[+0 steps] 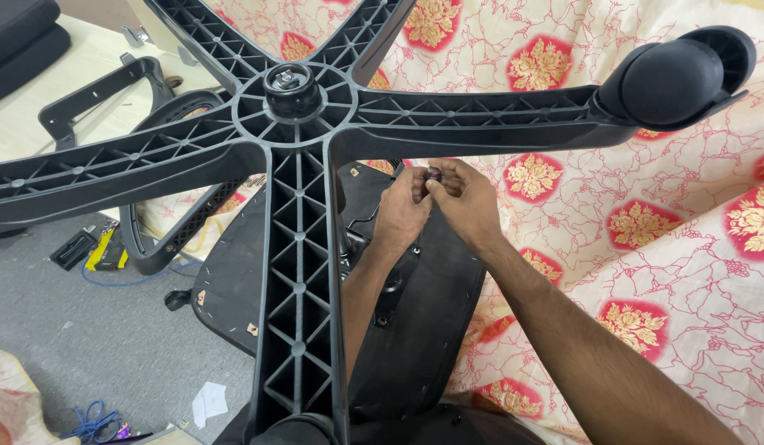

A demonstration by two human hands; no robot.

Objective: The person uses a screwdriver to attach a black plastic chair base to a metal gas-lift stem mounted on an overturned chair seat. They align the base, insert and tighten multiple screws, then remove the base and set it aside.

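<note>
Both hands, left hand (401, 213) and right hand (468, 202), pinch a small dark round knob-like part (434, 174) together, fingers closed tight on it, just above the upturned black seat underside (415, 330), behind the black ribbed plastic five-star chair base (299, 247).

Single head-worn camera, looking steeply down from close above an upturned office chair.

The view comes from the person's own head and faces downward and a little forward, so both forearms enter from the bottom edge and the left hand (401, 210) and right hand (464, 198) meet near the centre of the frame. The five-armed black chair base (295, 247) sits nearest the lens, its ribbed arms running past three edges of the frame, with one caster (674, 78) at upper right. Farther below lie the chair seat underside (423, 330), a floral cloth (645, 222) on the right and grey floor (110, 330) on the left. There is no second view to overlap with.
</note>
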